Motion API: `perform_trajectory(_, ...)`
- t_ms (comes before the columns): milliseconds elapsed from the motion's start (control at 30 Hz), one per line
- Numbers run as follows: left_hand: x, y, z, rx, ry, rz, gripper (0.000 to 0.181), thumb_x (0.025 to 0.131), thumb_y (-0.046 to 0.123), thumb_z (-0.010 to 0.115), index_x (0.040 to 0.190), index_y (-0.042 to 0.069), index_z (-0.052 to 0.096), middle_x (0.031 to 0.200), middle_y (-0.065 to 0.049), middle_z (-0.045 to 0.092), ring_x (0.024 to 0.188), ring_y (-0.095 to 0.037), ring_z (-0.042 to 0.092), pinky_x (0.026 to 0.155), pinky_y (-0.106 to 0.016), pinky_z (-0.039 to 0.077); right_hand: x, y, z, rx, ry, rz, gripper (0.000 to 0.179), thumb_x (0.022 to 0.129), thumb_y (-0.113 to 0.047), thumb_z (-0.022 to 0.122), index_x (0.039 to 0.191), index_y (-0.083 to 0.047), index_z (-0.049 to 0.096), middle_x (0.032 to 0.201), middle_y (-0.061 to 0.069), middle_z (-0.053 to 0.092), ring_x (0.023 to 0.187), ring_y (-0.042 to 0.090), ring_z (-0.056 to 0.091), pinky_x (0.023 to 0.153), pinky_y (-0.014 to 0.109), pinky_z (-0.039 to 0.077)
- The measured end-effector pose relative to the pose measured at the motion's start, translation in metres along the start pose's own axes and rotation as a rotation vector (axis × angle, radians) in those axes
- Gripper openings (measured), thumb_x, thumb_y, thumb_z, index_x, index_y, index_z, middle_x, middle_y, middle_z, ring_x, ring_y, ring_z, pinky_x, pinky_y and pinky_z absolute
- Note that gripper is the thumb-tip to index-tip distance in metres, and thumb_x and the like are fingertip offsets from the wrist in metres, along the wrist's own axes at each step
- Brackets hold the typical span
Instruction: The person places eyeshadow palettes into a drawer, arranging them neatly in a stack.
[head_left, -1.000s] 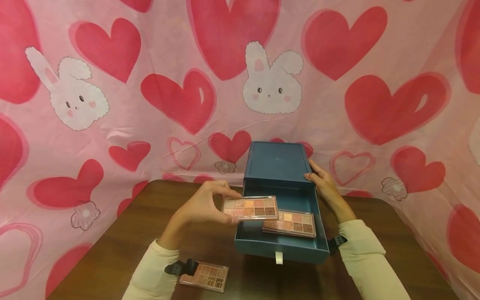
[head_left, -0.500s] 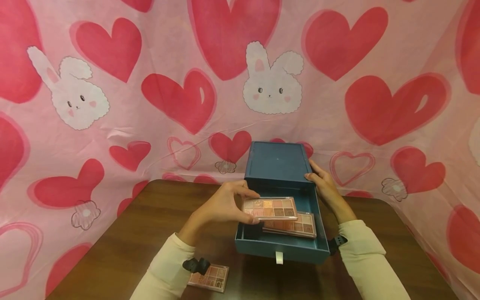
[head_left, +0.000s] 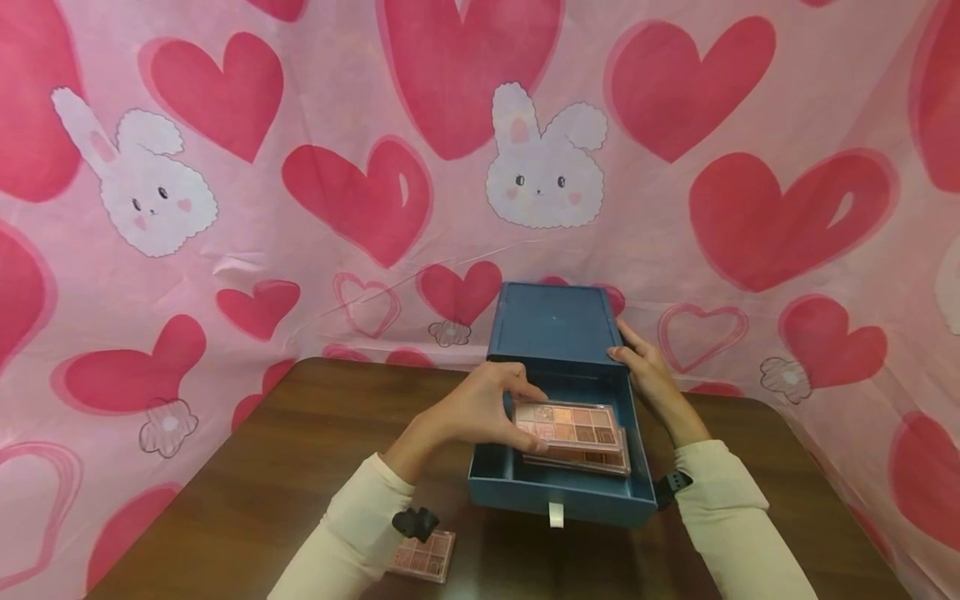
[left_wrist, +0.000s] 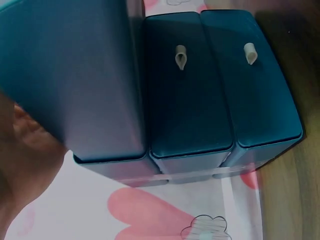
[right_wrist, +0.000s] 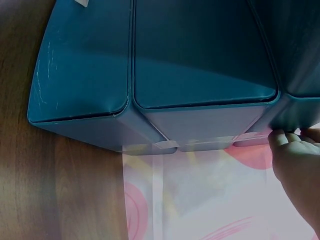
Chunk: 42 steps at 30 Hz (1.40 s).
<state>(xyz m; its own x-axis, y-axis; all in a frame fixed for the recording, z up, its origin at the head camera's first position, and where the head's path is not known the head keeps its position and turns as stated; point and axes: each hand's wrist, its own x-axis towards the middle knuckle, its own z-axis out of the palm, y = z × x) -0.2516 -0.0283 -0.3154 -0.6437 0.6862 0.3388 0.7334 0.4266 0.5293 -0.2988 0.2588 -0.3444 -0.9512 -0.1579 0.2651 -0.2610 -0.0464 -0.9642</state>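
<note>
My left hand (head_left: 483,410) pinches a clear-lidded eyeshadow palette (head_left: 573,427) by its left end, thumb in front and fingers behind. It is low inside the pulled-out blue drawer (head_left: 517,493), overlapping a second palette (head_left: 622,458) that lies in there; whether the two touch I cannot tell. My right hand (head_left: 654,379) grips the right side of the blue drawer box (head_left: 555,321), thumb at its top front edge. In the right wrist view, the curled fingers (right_wrist: 281,138) meet the box's side. The left wrist view catches only part of the left hand (left_wrist: 27,155).
Another eyeshadow palette (head_left: 426,557) lies on the brown wooden table (head_left: 300,467), partly covered by the left sleeve. Below the pulled-out drawer sit two shut drawers with pale pull tabs (left_wrist: 181,57). A pink heart-print cloth (head_left: 442,233) hangs behind the table.
My left hand has carried the palette rightward and down, from the drawer's left side to over the second palette. The right hand and the box have stayed put.
</note>
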Motion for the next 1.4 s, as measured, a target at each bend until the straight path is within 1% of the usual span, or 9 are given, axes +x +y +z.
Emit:
perform_trajectory(200, 0.003, -0.001, 0.005, 0.146, -0.033, 0.031, 0.051, 0.07, 0.044, 0.088, 0.115, 0.021, 0.079, 0.08, 0.01, 0.061, 0.081, -0.006, 0.051, 0.077, -0.025, 0.037, 0.0, 0.0, -0.001, -0.027, 0.005, 0.029, 0.07, 0.099, -0.005, 0.043, 0.162, -0.002, 0.011, 0.169, 0.024, 0.012, 0.108, -0.013, 0.051, 0.091, 0.006, 0.048)
perform_trajectory(367, 0.004, 0.0, 0.007, 0.245, -0.06, 0.032, 0.053, 0.072, 0.052, 0.085, 0.117, 0.025, 0.078, 0.081, 0.012, 0.059, 0.08, -0.002, 0.049, 0.085, -0.028, 0.036, 0.0, 0.001, -0.001, -0.017, 0.002, 0.029, 0.07, 0.099, -0.005, 0.042, 0.162, -0.001, 0.01, 0.168, 0.026, 0.012, 0.106, -0.013, 0.053, 0.089, 0.007, 0.05)
perform_trajectory(567, 0.006, 0.003, 0.006, 0.319, -0.088, 0.055, 0.057, 0.072, 0.059, 0.082, 0.119, 0.026, 0.077, 0.084, 0.013, 0.062, 0.078, 0.001, 0.049, 0.083, -0.027, 0.035, 0.0, -0.001, -0.001, -0.022, 0.02, 0.03, 0.071, 0.098, -0.004, 0.043, 0.161, 0.0, 0.011, 0.168, 0.027, 0.013, 0.102, -0.014, 0.054, 0.087, 0.007, 0.051)
perform_trajectory(767, 0.007, 0.004, 0.007, 0.343, -0.114, 0.039, 0.058, 0.072, 0.061, 0.083, 0.12, 0.029, 0.077, 0.086, 0.012, 0.064, 0.08, 0.001, 0.05, 0.084, -0.027, 0.034, 0.001, 0.0, 0.0, 0.007, 0.018, 0.033, 0.071, 0.098, -0.003, 0.042, 0.161, 0.001, 0.009, 0.168, 0.026, 0.011, 0.105, -0.013, 0.052, 0.089, 0.007, 0.05)
perform_trajectory(967, 0.008, 0.005, 0.009, 0.368, -0.124, 0.025, 0.06, 0.072, 0.062, 0.083, 0.122, 0.03, 0.076, 0.087, 0.012, 0.064, 0.082, 0.001, 0.051, 0.087, -0.029, 0.036, 0.0, 0.0, 0.0, -0.017, 0.024, 0.036, 0.07, 0.099, -0.004, 0.043, 0.161, -0.001, 0.011, 0.17, 0.022, 0.01, 0.114, -0.01, 0.046, 0.092, 0.004, 0.046)
perform_trajectory(1100, 0.006, 0.006, 0.008, 0.371, -0.122, 0.015, 0.063, 0.071, 0.063, 0.083, 0.123, 0.028, 0.075, 0.095, 0.012, 0.068, 0.09, -0.001, 0.055, 0.091, -0.031, 0.038, 0.0, 0.0, 0.0, -0.012, 0.023, 0.035, 0.071, 0.098, -0.004, 0.043, 0.161, 0.001, 0.011, 0.169, 0.023, 0.01, 0.111, -0.012, 0.048, 0.092, 0.004, 0.046)
perform_trajectory(1233, 0.003, 0.007, 0.008, 0.375, -0.111, -0.007, 0.065, 0.071, 0.062, 0.084, 0.125, 0.026, 0.074, 0.111, 0.01, 0.073, 0.107, -0.005, 0.061, 0.107, -0.037, 0.038, 0.0, 0.0, 0.0, 0.0, 0.02, 0.033, 0.072, 0.097, -0.004, 0.043, 0.16, 0.002, 0.01, 0.169, 0.026, 0.011, 0.106, -0.014, 0.051, 0.09, 0.006, 0.049)
perform_trajectory(1333, -0.001, 0.007, 0.007, 0.349, -0.086, -0.027, 0.061, 0.074, 0.056, 0.085, 0.126, 0.023, 0.074, 0.12, 0.008, 0.074, 0.119, -0.01, 0.062, 0.121, -0.046, 0.031, 0.0, 0.0, 0.001, 0.0, 0.021, 0.03, 0.072, 0.097, -0.004, 0.043, 0.16, 0.003, 0.01, 0.168, 0.026, 0.011, 0.105, -0.014, 0.051, 0.09, 0.006, 0.048)
perform_trajectory(1400, -0.004, 0.006, 0.006, 0.315, -0.052, -0.032, 0.058, 0.077, 0.051, 0.084, 0.126, 0.021, 0.074, 0.122, 0.006, 0.074, 0.122, -0.013, 0.062, 0.125, -0.052, 0.026, 0.0, 0.0, 0.001, -0.005, 0.022, 0.03, 0.071, 0.097, -0.004, 0.043, 0.16, 0.003, 0.01, 0.169, 0.025, 0.011, 0.105, -0.014, 0.051, 0.09, 0.005, 0.048)
